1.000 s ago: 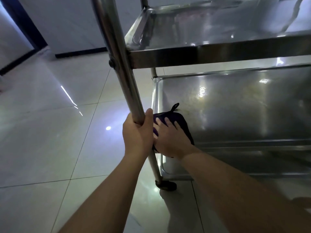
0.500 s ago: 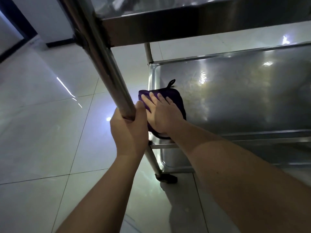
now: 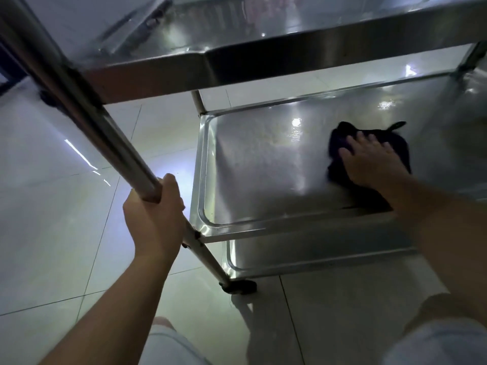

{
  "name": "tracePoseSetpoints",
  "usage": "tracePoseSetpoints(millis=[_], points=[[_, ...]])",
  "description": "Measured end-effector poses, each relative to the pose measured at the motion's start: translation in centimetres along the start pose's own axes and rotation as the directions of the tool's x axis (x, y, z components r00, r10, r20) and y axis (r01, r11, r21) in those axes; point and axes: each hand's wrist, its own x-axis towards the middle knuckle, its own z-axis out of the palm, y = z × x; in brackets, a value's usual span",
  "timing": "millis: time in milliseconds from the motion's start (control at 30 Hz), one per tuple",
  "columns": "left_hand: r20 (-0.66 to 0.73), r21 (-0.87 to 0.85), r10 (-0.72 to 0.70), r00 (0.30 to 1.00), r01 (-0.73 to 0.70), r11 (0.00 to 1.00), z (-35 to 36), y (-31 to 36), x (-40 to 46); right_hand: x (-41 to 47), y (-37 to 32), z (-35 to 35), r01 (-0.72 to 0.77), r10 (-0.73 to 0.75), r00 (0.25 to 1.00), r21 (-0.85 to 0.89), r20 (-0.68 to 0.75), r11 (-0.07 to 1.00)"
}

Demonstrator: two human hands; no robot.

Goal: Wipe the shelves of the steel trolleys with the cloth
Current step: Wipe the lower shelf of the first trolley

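Observation:
A steel trolley stands in front of me with a middle shelf [image 3: 253, 164] below a top shelf [image 3: 263, 61] and above a bottom shelf [image 3: 303, 256]. A dark purple cloth [image 3: 395, 146] lies on the middle shelf, right of its centre. My right hand [image 3: 374, 162] presses flat on the cloth with straight, spread fingers. My left hand [image 3: 155, 217] grips the trolley's front left post [image 3: 87, 119] just above the middle shelf's corner.
Glossy pale floor tiles [image 3: 52, 219] spread to the left and below. A black caster [image 3: 238, 285] sits at the foot of the post. My knees show at the bottom edge. The top shelf's edge overhangs the middle shelf.
My right hand has slid the cloth from the shelf's front left corner to the right along the middle shelf. My left hand keeps its grip on the post. The view has dropped lower.

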Motion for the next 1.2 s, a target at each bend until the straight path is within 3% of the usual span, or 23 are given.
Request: tracePoseSetpoints(millis=[67, 167, 333, 467, 567, 700, 800, 967, 1033, 1200], points=[[-0.005, -0.009, -0.002, 1.0, 0.002, 1.0, 0.1, 0.1, -0.2, -0.3, 2.8, -0.1, -0.075, 0.075, 0.997, 0.02, 0.003, 0.997], [-0.021, -0.017, -0.002, 1.0, 0.001, 1.0, 0.1, 0.4, -0.3, -0.9, 1.2, 0.1, -0.074, 0.072, 0.997, 0.082, 0.021, 0.994], [-0.032, 0.001, -0.003, 0.999, 0.003, 1.0, 0.1, 0.2, -0.1, -4.0, -11.6, 1.5, 0.232, -0.233, 0.972, 0.029, 0.038, 0.972], [-0.044, 0.02, 0.002, 0.999, -0.001, 1.0, 0.2, 0.2, 0.0, -8.5, -23.1, 2.6, 0.448, -0.458, 0.888, 0.133, 0.047, 0.884], [-0.057, 0.024, 0.005, 0.998, -0.003, 1.0, 0.2, 0.3, 0.0, -10.6, -26.3, 3.1, 0.552, -0.562, 0.824, 0.126, 0.073, 0.824], [-0.038, 0.038, 0.019, 0.999, -0.017, 0.999, 0.3, 0.3, -0.3, -10.6, -22.4, 2.4, 0.563, -0.576, 0.812, 0.133, 0.098, 0.816], [-0.039, 0.055, 0.028, 0.999, -0.026, 0.998, 0.2, 0.3, -0.3, -9.3, -15.4, 1.6, 0.507, -0.514, 0.851, 0.088, 0.107, 0.858], [-0.045, 0.035, 0.027, 0.999, -0.025, 0.999, 0.3, 0.2, -0.4, -7.2, 0.4, 0.2, 0.299, -0.284, 0.948, -0.1, 0.14, 0.949], [-0.038, 0.02, 0.028, 0.999, -0.027, 0.999, 0.3, 0.1, -0.5, -6.6, 5.3, -0.2, 0.147, -0.131, 0.979, -0.101, 0.153, 0.984], [-0.028, -0.041, 0.007, 1.0, -0.008, 0.999, 0.5, 0.0, -0.5, -5.4, 5.6, 0.2, -0.072, 0.068, 0.993, 0.031, 0.097, 0.997]])
